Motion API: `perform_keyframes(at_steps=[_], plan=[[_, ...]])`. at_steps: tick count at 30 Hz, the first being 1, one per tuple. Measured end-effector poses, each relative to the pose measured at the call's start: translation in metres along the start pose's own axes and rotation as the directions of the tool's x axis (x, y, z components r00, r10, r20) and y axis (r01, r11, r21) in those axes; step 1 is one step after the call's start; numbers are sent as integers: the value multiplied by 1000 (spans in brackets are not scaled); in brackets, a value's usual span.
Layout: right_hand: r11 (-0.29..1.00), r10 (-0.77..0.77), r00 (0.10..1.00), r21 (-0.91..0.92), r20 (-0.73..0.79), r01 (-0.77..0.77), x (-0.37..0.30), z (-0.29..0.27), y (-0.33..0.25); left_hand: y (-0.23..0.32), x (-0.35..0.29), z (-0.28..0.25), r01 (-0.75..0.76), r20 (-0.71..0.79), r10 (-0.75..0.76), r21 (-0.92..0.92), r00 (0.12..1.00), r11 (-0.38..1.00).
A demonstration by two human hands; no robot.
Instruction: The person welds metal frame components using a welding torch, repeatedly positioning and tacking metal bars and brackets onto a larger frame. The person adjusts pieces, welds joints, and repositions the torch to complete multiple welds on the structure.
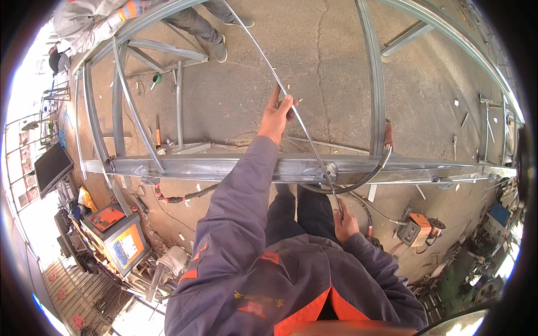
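A long, thin, silvery metal strip (307,130) slants from the top of the view down toward my body, crossing above the steel frame's beam (224,166). My left hand (276,116), arm stretched forward beyond the beam, is closed on the strip partway along, thumb on top. Close to my waist, my right hand (346,225) is closed around the strip's near end; its fingertips are partly hidden. Just right of the strip, a welding torch (388,134) with a black cable (358,183) rests at the joint of the beam and an upright.
Another person (207,22) stands at the far left beside the frame. An orange machine (120,241) and a dark monitor (53,168) stand left. An orange wire feeder (417,228) sits right. Cables, a green cup (157,78), an orange-handled tool (158,134) and scraps lie on the floor.
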State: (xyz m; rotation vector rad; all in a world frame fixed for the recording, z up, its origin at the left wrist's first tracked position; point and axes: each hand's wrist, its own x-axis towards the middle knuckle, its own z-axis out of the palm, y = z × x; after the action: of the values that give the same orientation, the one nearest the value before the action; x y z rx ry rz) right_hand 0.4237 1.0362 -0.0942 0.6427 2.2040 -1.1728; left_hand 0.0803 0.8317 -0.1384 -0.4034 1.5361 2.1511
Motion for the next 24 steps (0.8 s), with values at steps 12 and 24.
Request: perform_keyframes(at_steps=[12, 24], plan=[[1000, -7, 1000, 24, -9, 7, -1, 0, -2, 0, -1, 0, 11, 1, -11, -2, 1000, 1000], [998, -44, 998, 36, -35, 45, -3, -1, -6, 2, -2, 0, 18, -11, -17, 51, 1000, 999]])
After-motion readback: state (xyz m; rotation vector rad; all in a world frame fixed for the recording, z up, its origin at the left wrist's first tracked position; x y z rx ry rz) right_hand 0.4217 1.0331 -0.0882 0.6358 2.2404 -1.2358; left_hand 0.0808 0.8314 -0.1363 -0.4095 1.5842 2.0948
